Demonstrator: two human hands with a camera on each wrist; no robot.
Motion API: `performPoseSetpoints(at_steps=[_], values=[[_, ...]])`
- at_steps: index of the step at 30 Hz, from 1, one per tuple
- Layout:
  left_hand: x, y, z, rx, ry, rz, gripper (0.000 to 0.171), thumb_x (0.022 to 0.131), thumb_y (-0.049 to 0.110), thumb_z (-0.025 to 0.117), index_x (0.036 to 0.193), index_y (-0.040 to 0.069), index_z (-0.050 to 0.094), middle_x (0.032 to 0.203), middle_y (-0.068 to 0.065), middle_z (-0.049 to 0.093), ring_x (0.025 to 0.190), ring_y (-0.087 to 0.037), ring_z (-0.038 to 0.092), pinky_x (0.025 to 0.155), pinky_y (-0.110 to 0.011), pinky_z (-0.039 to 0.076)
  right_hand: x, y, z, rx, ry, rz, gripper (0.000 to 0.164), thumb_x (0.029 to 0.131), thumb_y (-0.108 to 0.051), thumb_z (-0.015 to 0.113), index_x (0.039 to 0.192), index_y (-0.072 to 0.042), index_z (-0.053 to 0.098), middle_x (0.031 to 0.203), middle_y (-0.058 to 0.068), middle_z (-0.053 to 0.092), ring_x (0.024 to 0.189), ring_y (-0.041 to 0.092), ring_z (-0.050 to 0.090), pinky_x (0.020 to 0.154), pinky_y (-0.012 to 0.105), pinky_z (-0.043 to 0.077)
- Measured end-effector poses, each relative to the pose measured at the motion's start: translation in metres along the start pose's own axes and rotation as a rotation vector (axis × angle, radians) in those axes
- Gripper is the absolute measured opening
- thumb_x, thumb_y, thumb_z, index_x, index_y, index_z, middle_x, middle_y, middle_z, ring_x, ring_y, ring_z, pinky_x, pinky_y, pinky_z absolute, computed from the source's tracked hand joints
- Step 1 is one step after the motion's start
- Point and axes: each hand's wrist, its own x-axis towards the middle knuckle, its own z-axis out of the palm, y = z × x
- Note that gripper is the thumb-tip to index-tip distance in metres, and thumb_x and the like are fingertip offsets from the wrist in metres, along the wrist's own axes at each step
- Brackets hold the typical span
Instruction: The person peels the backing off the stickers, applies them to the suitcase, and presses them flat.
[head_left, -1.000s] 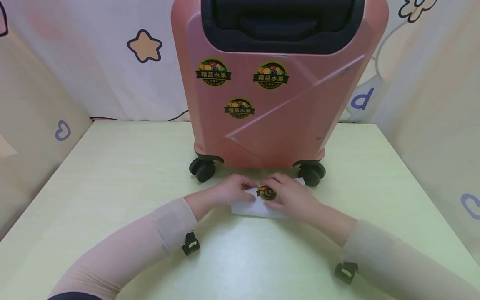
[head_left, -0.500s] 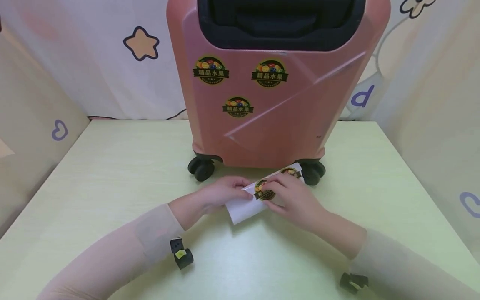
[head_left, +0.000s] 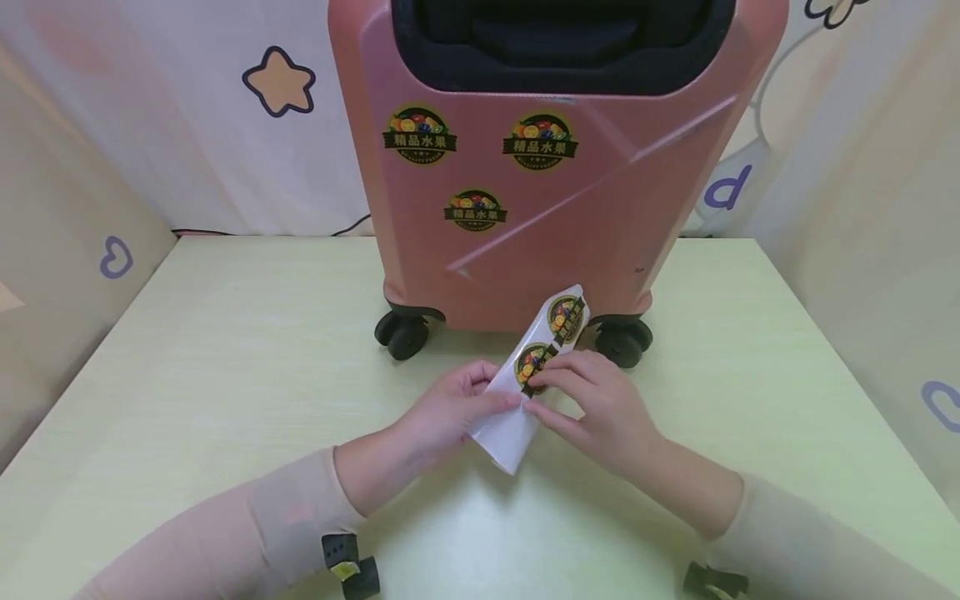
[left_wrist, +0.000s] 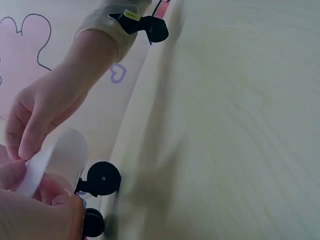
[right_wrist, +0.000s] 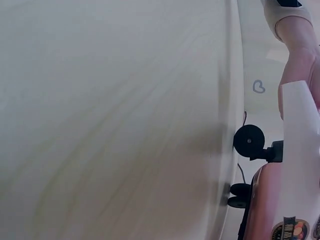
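A folded white sticker sheet (head_left: 504,437) is tilted up in front of the suitcase. My left hand (head_left: 438,417) grips its left edge, thumb on top and fingers behind. Two round fruit stickers show on the sheet: an upper sticker (head_left: 564,317) and a lower sticker (head_left: 529,363). My right hand (head_left: 603,408) pinches at the bottom edge of the lower one with thumb and index finger, partly covering it. In the left wrist view, the sheet's pale back (left_wrist: 67,155) curves between both hands. The pink suitcase (head_left: 570,250) bears three matching stickers, one being the sticker (head_left: 476,211) lowest on it.
The suitcase stands upright on a pale table (head_left: 225,350), on black wheels such as the left wheel (head_left: 405,335). Its black handle recess (head_left: 562,75) is at the top. Patterned curtains (head_left: 187,125) surround the table at the back and sides.
The sheet has turned from nearly level to steeply slanted, its far end rising. Both hands moved with it, and the upper sticker came into view. The head view shifted slightly.
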Motion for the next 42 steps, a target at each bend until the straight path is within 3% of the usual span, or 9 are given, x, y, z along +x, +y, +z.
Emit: performPoseSetpoints(at_steps=[6, 11, 20, 26, 30, 32, 37, 42], values=[[-0.003, -0.001, 0.003, -0.038, -0.005, -0.004, 0.018, 0.093, 0.01, 0.052, 0.104, -0.005, 0.055, 0.093, -0.004, 0.063, 0.081, -0.015, 0.062, 0.069, -0.028, 0.051, -0.001, -0.001, -0.001, 0.011, 0.025, -0.007, 0.038, 0.09, -0.041, 0.058, 0.089, -0.004, 0.069, 0.088, 0.004, 0.064, 0.082, 0.02, 0.059, 0.073, 0.032, 0.048], [-0.002, -0.005, 0.002, -0.061, -0.01, 0.027, 0.02, 0.092, 0.005, 0.054, 0.106, -0.009, 0.056, 0.094, -0.005, 0.064, 0.085, -0.014, 0.062, 0.078, -0.03, 0.051, -0.004, -0.001, -0.001, 0.026, 0.044, -0.011, 0.037, 0.09, -0.039, 0.058, 0.087, -0.004, 0.069, 0.087, 0.003, 0.064, 0.08, 0.019, 0.059, 0.072, 0.031, 0.048], [-0.004, -0.006, 0.006, -0.008, 0.04, 0.072, 0.009, 0.088, 0.003, 0.058, 0.094, -0.003, 0.061, 0.089, -0.001, 0.065, 0.081, -0.012, 0.061, 0.072, -0.025, 0.049, -0.008, -0.007, 0.001, 0.063, 0.052, 0.037, 0.036, 0.09, -0.038, 0.059, 0.088, -0.005, 0.069, 0.087, 0.004, 0.064, 0.08, 0.018, 0.059, 0.071, 0.028, 0.047], [-0.005, -0.006, 0.007, 0.035, 0.031, 0.102, 0.001, 0.088, 0.003, 0.059, 0.087, 0.002, 0.06, 0.087, 0.001, 0.065, 0.081, -0.012, 0.06, 0.073, -0.026, 0.048, -0.011, -0.008, 0.002, 0.114, 0.041, 0.081, 0.035, 0.089, -0.039, 0.06, 0.088, -0.005, 0.069, 0.088, 0.002, 0.063, 0.081, 0.015, 0.06, 0.074, 0.023, 0.047], [-0.005, -0.007, 0.006, 0.074, 0.016, 0.121, 0.009, 0.086, 0.002, 0.061, 0.081, 0.009, 0.059, 0.081, 0.003, 0.065, 0.079, -0.01, 0.061, 0.072, -0.025, 0.047, -0.013, -0.009, 0.003, 0.15, 0.036, 0.097, 0.033, 0.089, -0.037, 0.061, 0.088, -0.005, 0.069, 0.087, 0.001, 0.064, 0.081, 0.015, 0.062, 0.074, 0.021, 0.047], [-0.005, -0.007, 0.005, 0.099, 0.011, 0.132, 0.005, 0.085, 0.003, 0.062, 0.082, 0.006, 0.06, 0.08, 0.002, 0.066, 0.078, -0.01, 0.061, 0.071, -0.025, 0.047, -0.014, -0.009, 0.003, 0.169, 0.033, 0.106, 0.032, 0.089, -0.037, 0.061, 0.087, -0.006, 0.069, 0.087, 0.0, 0.065, 0.081, 0.015, 0.063, 0.074, 0.021, 0.047], [-0.005, -0.008, 0.005, 0.136, 0.015, 0.148, 0.012, 0.085, 0.004, 0.065, 0.089, -0.006, 0.059, 0.079, 0.001, 0.065, 0.077, -0.011, 0.06, 0.07, -0.024, 0.046, -0.016, -0.008, 0.004, 0.226, 0.03, 0.105, 0.024, 0.086, -0.03, 0.066, 0.089, -0.006, 0.069, 0.087, 0.001, 0.066, 0.08, 0.016, 0.064, 0.074, 0.021, 0.049], [-0.005, -0.01, 0.006, 0.157, 0.026, 0.161, 0.013, 0.085, 0.003, 0.064, 0.09, -0.007, 0.058, 0.081, 0.001, 0.065, 0.076, -0.011, 0.059, 0.067, -0.023, 0.046, -0.018, -0.007, 0.004, 0.298, 0.008, 0.127, 0.018, 0.075, -0.007, 0.077, 0.091, -0.005, 0.069, 0.087, 0.004, 0.067, 0.08, 0.017, 0.063, 0.073, 0.021, 0.05]])
